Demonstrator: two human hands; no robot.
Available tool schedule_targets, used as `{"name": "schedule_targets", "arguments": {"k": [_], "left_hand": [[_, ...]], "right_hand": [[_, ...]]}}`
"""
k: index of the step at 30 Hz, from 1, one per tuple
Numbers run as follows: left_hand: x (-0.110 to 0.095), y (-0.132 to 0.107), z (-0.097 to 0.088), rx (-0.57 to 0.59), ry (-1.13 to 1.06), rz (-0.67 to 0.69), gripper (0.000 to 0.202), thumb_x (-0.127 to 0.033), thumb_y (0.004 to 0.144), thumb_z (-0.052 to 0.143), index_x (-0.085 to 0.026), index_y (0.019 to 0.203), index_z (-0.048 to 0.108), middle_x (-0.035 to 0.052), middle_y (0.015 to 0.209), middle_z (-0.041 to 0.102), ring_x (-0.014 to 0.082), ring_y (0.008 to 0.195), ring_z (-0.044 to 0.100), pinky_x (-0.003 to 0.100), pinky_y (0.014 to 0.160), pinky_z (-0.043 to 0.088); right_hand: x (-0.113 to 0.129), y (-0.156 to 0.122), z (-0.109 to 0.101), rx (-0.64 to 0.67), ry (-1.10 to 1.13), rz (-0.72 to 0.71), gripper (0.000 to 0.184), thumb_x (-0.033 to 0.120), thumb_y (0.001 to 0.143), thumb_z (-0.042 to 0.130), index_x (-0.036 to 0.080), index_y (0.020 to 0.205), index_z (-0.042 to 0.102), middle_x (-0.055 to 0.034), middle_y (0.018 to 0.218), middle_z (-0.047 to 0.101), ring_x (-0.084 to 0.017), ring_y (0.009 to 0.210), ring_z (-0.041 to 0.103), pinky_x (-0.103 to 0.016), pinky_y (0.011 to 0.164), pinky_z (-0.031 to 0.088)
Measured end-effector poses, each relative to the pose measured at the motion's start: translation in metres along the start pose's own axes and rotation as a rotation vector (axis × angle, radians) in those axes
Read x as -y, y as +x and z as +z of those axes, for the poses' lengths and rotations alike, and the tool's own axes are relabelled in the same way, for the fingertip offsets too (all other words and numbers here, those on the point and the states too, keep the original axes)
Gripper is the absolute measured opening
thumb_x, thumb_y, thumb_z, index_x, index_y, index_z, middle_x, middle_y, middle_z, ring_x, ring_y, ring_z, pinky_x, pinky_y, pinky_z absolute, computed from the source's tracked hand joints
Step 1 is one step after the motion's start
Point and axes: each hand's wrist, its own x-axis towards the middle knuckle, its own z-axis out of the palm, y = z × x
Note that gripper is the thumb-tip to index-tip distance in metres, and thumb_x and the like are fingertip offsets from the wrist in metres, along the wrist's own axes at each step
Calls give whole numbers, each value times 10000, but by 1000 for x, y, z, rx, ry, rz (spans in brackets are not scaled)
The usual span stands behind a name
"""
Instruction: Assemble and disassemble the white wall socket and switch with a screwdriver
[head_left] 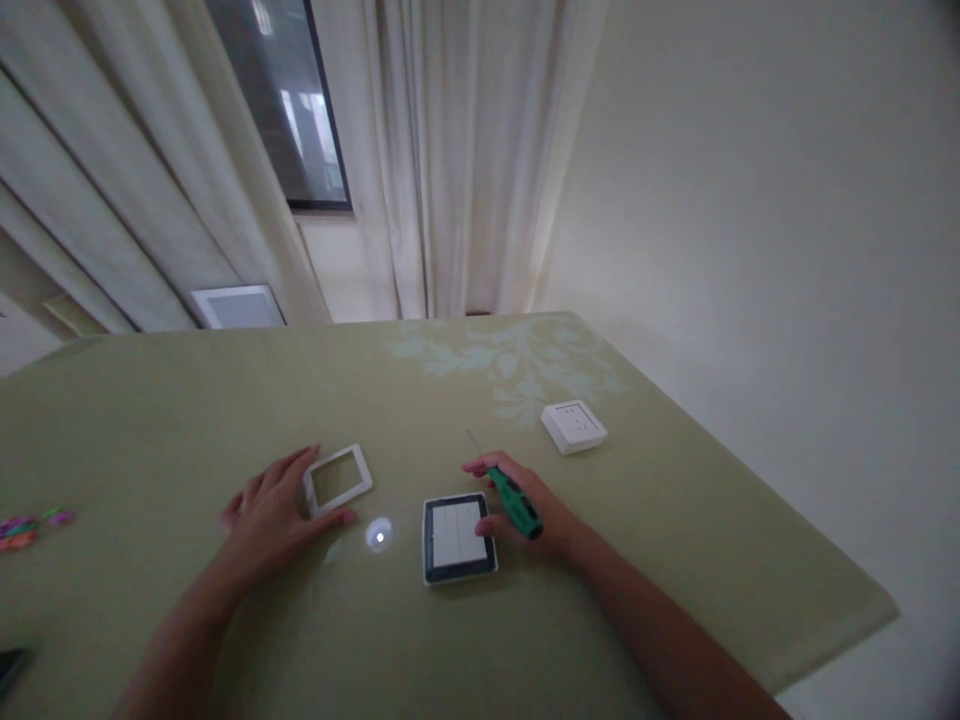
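Observation:
My left hand (271, 515) rests on the green tablecloth with thumb and fingers around the left side of a white square frame (339, 478), which lies flat. My right hand (521, 505) is closed on a green-handled screwdriver (512, 500) whose thin shaft points away from me. Between the hands lies a switch module (457, 537) with a dark rim and white rocker panels, just left of my right hand. A small round white bright spot (379, 537) shows on the cloth between the frame and the module.
A white wall socket (574, 426) lies further back on the right. Small pink, green and orange pieces (30, 527) sit at the left edge. The table (187, 400) ends close on the right; curtains and a window stand behind.

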Motion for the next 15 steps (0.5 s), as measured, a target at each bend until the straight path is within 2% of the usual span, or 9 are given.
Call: {"name": "schedule_targets", "arguments": {"k": [2,3,5,7,10,13,15], "left_hand": [[-23,-11,4,-56,-99,145,840,-631,886,671,-210,1595,512,183,1649,539,491,1481,502,703,1190,388],[-38,-19,8,-58,-178,270,775,-596,933,661,-227,1596,503,168,1639,558,447,1488,516,662,1217,392],[-69,-35,15,17,-288,491,716,-541,1004,667,-301,1639,442,125,1640,574,384,1493,533,604,1230,422],[-95,-50,22,102,-333,635,727,-528,996,731,-320,1635,455,114,1596,619,363,1435,593,571,1206,477],[-113,-60,24,175,-370,672,670,-521,988,764,-294,1582,550,124,1539,660,351,1364,648,516,1135,569],[-111,-58,18,204,-404,640,593,-523,1002,752,-308,1536,612,118,1513,680,346,1342,671,505,1109,600],[-107,-56,14,212,-419,627,538,-515,1010,742,-323,1504,648,107,1487,701,340,1320,691,502,1101,610]], "right_hand": [[2,-2,-1,21,-8,7,687,518,810,940,256,1375,650,-128,1398,694,-319,1303,663,-483,1105,522],[3,-2,-1,26,-11,10,708,523,796,950,254,1377,648,-130,1396,694,-322,1303,663,-483,1104,521],[5,-3,-2,45,-21,11,787,541,742,981,257,1390,637,-128,1395,691,-324,1293,667,-477,1100,523],[7,-4,-2,90,-64,-10,875,550,680,1013,256,1408,626,-125,1385,693,-325,1275,673,-468,1095,523],[13,-5,-3,154,-208,-81,842,555,697,993,243,1397,646,-131,1327,727,-323,1218,695,-457,1070,532],[19,-4,-1,178,-340,-135,742,549,751,947,231,1367,683,-140,1266,770,-330,1159,727,-456,1034,555],[21,-4,0,193,-386,-163,737,538,762,933,236,1386,682,-142,1279,781,-333,1164,737,-454,1037,561]]}}
